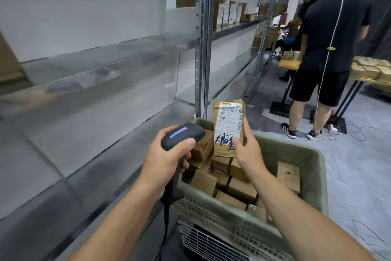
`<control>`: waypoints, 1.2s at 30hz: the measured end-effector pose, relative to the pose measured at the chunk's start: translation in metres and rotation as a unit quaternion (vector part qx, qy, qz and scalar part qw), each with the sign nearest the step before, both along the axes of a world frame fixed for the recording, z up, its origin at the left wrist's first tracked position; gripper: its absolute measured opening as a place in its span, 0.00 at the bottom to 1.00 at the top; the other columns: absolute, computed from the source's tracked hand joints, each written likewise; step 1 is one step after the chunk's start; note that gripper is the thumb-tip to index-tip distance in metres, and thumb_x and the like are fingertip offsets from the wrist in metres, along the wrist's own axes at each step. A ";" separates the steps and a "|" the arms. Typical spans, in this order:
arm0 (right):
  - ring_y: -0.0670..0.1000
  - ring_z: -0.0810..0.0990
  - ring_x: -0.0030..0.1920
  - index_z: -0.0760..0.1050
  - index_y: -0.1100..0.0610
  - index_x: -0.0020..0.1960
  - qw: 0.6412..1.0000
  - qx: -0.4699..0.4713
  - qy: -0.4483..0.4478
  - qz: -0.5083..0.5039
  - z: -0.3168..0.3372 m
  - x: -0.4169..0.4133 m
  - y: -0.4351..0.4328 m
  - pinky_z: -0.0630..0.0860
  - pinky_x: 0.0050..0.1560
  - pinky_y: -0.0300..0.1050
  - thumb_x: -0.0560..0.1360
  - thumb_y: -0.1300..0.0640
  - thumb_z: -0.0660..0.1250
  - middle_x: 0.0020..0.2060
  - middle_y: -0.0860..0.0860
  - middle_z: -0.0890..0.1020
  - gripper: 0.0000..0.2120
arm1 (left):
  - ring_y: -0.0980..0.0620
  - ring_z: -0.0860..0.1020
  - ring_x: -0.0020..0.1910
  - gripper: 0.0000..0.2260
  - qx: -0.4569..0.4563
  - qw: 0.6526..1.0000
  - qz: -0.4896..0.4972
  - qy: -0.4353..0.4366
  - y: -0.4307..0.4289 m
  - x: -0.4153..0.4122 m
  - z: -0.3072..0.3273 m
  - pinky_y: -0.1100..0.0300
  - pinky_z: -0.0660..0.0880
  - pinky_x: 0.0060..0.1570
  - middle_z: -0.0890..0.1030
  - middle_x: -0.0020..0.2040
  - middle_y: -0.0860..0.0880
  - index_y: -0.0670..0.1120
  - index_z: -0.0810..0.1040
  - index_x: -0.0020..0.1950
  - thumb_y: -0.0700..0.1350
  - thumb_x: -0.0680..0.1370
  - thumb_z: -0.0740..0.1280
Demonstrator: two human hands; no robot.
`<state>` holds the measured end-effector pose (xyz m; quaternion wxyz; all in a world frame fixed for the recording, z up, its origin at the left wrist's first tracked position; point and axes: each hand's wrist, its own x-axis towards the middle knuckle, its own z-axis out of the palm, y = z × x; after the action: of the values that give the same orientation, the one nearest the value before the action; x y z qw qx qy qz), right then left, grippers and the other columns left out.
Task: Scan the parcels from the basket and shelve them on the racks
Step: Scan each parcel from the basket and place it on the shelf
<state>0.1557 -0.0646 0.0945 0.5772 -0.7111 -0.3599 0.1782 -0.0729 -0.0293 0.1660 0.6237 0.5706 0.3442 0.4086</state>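
Right hand (246,152) pinches upright parcel (229,127), label facing scanner (182,136) gripped by left hand (167,159).

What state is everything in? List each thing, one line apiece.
Left grip: curled round the scanner handle.
Scanner: held, blue strip lit, nose toward the parcel.
Right grip: pinches the parcel's lower end.
Parcel: raised above the basket, upright, label facing the camera.
Basket: open-topped, holding many boxes.
Rack: far shelf carries upright cartons.
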 end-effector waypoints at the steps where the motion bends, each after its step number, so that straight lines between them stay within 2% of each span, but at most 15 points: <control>1: 0.49 0.63 0.77 0.54 0.43 0.82 1.000 0.001 0.002 -0.002 0.002 0.000 -0.001 0.61 0.77 0.49 0.83 0.63 0.61 0.79 0.46 0.63 0.33 | 0.46 0.76 0.32 0.22 0.002 1.000 0.000 -0.003 0.000 0.000 0.002 0.53 0.74 0.36 0.80 0.35 0.45 0.51 0.78 0.61 0.50 0.68 0.75; 7: 0.50 0.68 0.75 0.54 0.38 0.80 0.999 0.021 0.022 -0.009 0.019 0.000 0.003 0.66 0.76 0.58 0.83 0.61 0.62 0.78 0.44 0.66 0.34 | 0.47 0.76 0.32 0.23 0.031 0.999 0.018 -0.011 0.004 0.000 0.012 0.53 0.74 0.37 0.80 0.36 0.46 0.52 0.77 0.62 0.50 0.67 0.75; 17: 0.46 0.74 0.68 0.55 0.38 0.80 0.992 0.122 0.019 0.018 0.083 -0.016 0.026 0.72 0.71 0.53 0.83 0.60 0.61 0.74 0.43 0.71 0.32 | 0.48 0.77 0.30 0.23 0.120 0.990 0.075 -0.023 0.017 -0.012 0.061 0.58 0.75 0.32 0.82 0.38 0.48 0.53 0.77 0.61 0.51 0.67 0.74; 20: 0.43 0.76 0.64 0.55 0.39 0.80 0.987 0.151 0.021 0.043 0.102 -0.026 0.037 0.77 0.61 0.40 0.84 0.61 0.61 0.71 0.42 0.72 0.31 | 0.49 0.78 0.31 0.22 0.144 0.984 0.101 -0.033 0.018 -0.022 0.077 0.58 0.76 0.33 0.83 0.39 0.48 0.55 0.77 0.60 0.52 0.67 0.74; 22: 0.43 0.76 0.63 0.55 0.39 0.80 0.984 0.167 0.019 0.063 0.114 -0.034 0.045 0.76 0.53 0.31 0.84 0.61 0.61 0.70 0.42 0.72 0.31 | 0.49 0.78 0.31 0.23 0.154 0.980 0.122 -0.038 0.019 -0.030 0.087 0.56 0.76 0.35 0.83 0.39 0.48 0.56 0.77 0.61 0.52 0.67 0.75; 24: 0.44 0.75 0.64 0.55 0.40 0.80 0.979 0.188 0.020 0.081 0.126 -0.043 0.053 0.76 0.56 0.32 0.84 0.61 0.60 0.70 0.42 0.73 0.30 | 0.48 0.78 0.31 0.23 0.165 0.975 0.139 -0.045 0.020 -0.039 0.097 0.56 0.76 0.35 0.83 0.38 0.49 0.56 0.76 0.61 0.52 0.67 0.75; 27: 0.45 0.76 0.67 0.56 0.40 0.80 0.969 0.220 0.032 0.106 0.141 -0.055 0.071 0.76 0.67 0.47 0.83 0.62 0.61 0.70 0.42 0.73 0.31 | 0.48 0.78 0.31 0.25 0.183 0.967 0.168 -0.049 0.023 -0.052 0.109 0.55 0.75 0.35 0.82 0.37 0.49 0.53 0.76 0.63 0.52 0.67 0.75; 29: 0.45 0.76 0.68 0.58 0.39 0.80 0.963 0.240 0.035 0.118 0.153 -0.062 0.084 0.75 0.69 0.51 0.82 0.62 0.62 0.70 0.42 0.74 0.32 | 0.48 0.78 0.31 0.26 0.192 0.962 0.186 -0.051 0.025 -0.059 0.116 0.54 0.75 0.35 0.83 0.38 0.49 0.52 0.75 0.64 0.52 0.66 0.75; 33: 0.46 0.74 0.70 0.57 0.43 0.81 0.945 0.276 0.055 0.164 0.181 -0.078 0.109 0.74 0.70 0.51 0.82 0.64 0.63 0.73 0.45 0.73 0.32 | 0.47 0.77 0.30 0.25 0.205 0.951 0.221 -0.063 0.029 -0.072 0.131 0.54 0.75 0.35 0.82 0.38 0.48 0.53 0.76 0.62 0.52 0.66 0.76; 36: 0.45 0.75 0.68 0.58 0.45 0.81 0.928 0.300 0.067 0.211 0.202 -0.091 0.126 0.74 0.68 0.43 0.82 0.66 0.62 0.70 0.43 0.74 0.32 | 0.47 0.76 0.30 0.25 0.209 0.941 0.254 -0.077 0.033 -0.080 0.138 0.54 0.74 0.34 0.81 0.36 0.47 0.50 0.76 0.63 0.50 0.67 0.74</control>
<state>0.0648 0.0614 0.2966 0.7355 -0.3990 -0.4985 0.2265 -0.1532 0.0039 0.3039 0.3903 0.5487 0.3356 0.6587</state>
